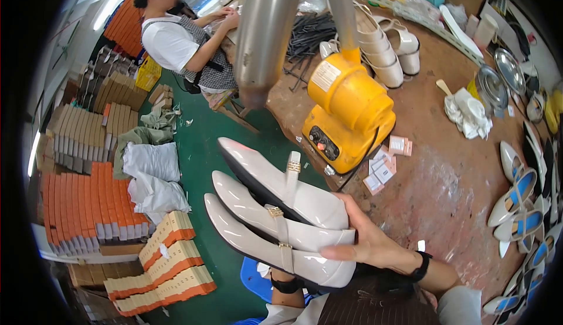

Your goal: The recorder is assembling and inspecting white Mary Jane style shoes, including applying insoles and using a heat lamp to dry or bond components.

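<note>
1. The three beige pointed shoes (275, 219) are held as one stack in the air off the near left edge of the workbench (446, 184), above the green floor (205, 167); toes point up and to the left, heels toward the person, each with a strap and a small gold buckle across it.
2. The right hand (375, 246) grips the heel ends; its fingers are spread wide, the thumb laid along the lowest shoe's heel and the others curled over the backs of the upper two.
3. The left hand is hidden under the stack; only its wrist with a black band (286, 284) shows, so I cannot tell how its fingers lie.
4. Step in hand, as I judge it: carrying a gathered stack just in front of the yellow machine (349, 108) and its metal tube (264, 32) at the bench's left edge.
5. Any next move calls for keeping the glossy shoes squeezed together so none slides out, and for separating one without loosening the rest.
6. A co-worker (182, 43) sits well apart at the bench's far left corner; blue-and-white shoes (519, 202) lie along its right edge.
</note>
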The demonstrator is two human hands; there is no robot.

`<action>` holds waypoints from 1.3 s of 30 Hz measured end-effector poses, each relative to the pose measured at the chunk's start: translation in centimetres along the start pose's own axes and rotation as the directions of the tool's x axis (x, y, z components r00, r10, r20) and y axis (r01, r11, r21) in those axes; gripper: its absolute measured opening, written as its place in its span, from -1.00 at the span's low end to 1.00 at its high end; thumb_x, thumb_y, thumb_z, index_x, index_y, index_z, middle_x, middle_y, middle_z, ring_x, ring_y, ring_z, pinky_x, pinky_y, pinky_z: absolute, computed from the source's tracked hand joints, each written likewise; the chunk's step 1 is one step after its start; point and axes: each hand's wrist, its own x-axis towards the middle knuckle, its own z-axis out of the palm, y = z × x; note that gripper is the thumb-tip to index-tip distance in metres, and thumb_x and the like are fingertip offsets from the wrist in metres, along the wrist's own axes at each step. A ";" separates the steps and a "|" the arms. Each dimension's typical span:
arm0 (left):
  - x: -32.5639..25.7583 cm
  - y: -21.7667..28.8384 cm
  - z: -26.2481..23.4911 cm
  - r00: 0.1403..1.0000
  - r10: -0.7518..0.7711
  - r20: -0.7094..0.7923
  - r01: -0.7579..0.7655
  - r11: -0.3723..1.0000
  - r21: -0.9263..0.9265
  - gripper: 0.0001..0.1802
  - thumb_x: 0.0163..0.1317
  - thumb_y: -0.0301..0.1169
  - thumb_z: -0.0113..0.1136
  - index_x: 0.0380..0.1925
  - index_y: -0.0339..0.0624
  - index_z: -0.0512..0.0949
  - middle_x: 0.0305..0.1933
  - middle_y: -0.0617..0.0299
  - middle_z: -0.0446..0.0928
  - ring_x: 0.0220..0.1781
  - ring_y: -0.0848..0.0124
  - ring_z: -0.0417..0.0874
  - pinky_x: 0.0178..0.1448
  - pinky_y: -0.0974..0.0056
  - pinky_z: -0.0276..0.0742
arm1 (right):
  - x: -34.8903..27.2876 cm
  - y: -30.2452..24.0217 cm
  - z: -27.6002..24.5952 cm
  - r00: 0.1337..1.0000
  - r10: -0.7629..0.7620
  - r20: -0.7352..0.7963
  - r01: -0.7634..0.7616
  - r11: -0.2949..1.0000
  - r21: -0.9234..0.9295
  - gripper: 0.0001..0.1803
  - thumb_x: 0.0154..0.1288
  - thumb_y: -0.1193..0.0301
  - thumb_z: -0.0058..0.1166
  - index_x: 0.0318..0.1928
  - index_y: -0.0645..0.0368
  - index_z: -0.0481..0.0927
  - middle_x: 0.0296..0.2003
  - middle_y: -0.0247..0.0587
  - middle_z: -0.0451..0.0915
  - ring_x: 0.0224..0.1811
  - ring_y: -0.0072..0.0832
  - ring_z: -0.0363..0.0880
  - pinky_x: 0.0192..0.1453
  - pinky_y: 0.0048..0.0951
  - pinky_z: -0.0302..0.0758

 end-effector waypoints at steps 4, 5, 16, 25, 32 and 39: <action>0.1 0.1 -0.2 0.983 -0.093 -0.161 0.146 0.923 0.357 -0.28 0.40 0.02 -0.01 0.33 -0.32 0.22 0.34 0.05 0.35 0.36 0.17 0.38 0.45 0.01 0.26 | 1.6 0.2 1.5 0.971 -0.172 -0.167 0.160 0.984 -0.082 -0.38 0.15 0.31 0.36 0.17 0.10 0.37 0.11 -0.06 0.44 0.02 -0.42 0.55 0.02 -0.40 0.55; 0.1 -0.4 0.6 0.971 -0.154 -0.183 0.164 0.985 0.046 -0.28 0.44 0.03 -0.10 0.35 -0.33 0.19 0.34 0.02 0.35 0.36 0.17 0.39 0.45 0.06 0.24 | 1.9 0.2 1.6 0.976 -0.142 -0.164 0.131 0.988 -0.079 -0.38 0.15 0.31 0.36 0.17 0.10 0.37 0.11 -0.06 0.44 0.02 -0.42 0.55 0.02 -0.40 0.55; 3.6 -2.2 4.7 0.918 -0.397 -0.007 0.376 0.874 -0.308 -0.23 0.40 0.15 -0.22 0.40 -0.19 0.16 0.38 -0.10 0.28 0.25 -0.01 0.46 0.31 -0.05 0.43 | -0.4 -0.3 0.9 0.876 -0.457 0.154 0.301 0.268 -0.915 -0.46 0.06 0.47 0.26 0.13 -0.11 0.59 0.22 0.15 0.41 0.14 0.06 0.52 0.17 -0.13 0.53; 8.4 -2.5 5.7 0.928 -0.254 0.272 0.368 0.740 -0.563 -0.29 0.40 -0.08 -0.13 0.40 -0.34 0.14 0.36 -0.27 0.25 0.30 -0.12 0.37 0.37 -0.08 0.35 | -10.7 -0.1 -6.9 0.731 -0.201 -0.652 -0.227 0.829 -0.510 -0.78 0.25 0.48 0.15 -0.12 0.33 0.66 -0.14 -0.06 0.70 -0.02 -0.32 0.65 0.09 -0.37 0.51; 10.5 -2.6 5.7 0.950 -0.141 0.278 0.292 0.716 -0.634 -0.28 0.37 -0.02 -0.10 0.39 -0.26 0.17 0.37 -0.21 0.25 0.30 -0.10 0.38 0.37 -0.10 0.33 | -15.5 2.5 -9.6 0.518 -0.108 -0.848 -0.227 0.939 -0.257 -0.78 0.36 0.45 0.10 -0.09 0.36 0.61 -0.17 -0.18 0.66 -0.08 -0.46 0.61 0.12 -0.45 0.46; 11.7 -2.1 5.4 0.969 -0.227 0.102 0.238 0.728 -0.643 -0.20 0.31 0.10 -0.03 0.39 -0.18 0.19 0.40 -0.15 0.22 0.27 -0.01 0.44 0.31 -0.06 0.38 | -15.1 2.6 -9.7 0.581 -0.076 -0.810 -0.251 0.930 -0.267 -0.78 0.37 0.45 0.10 -0.09 0.35 0.60 -0.17 -0.16 0.66 -0.10 -0.46 0.61 0.09 -0.45 0.47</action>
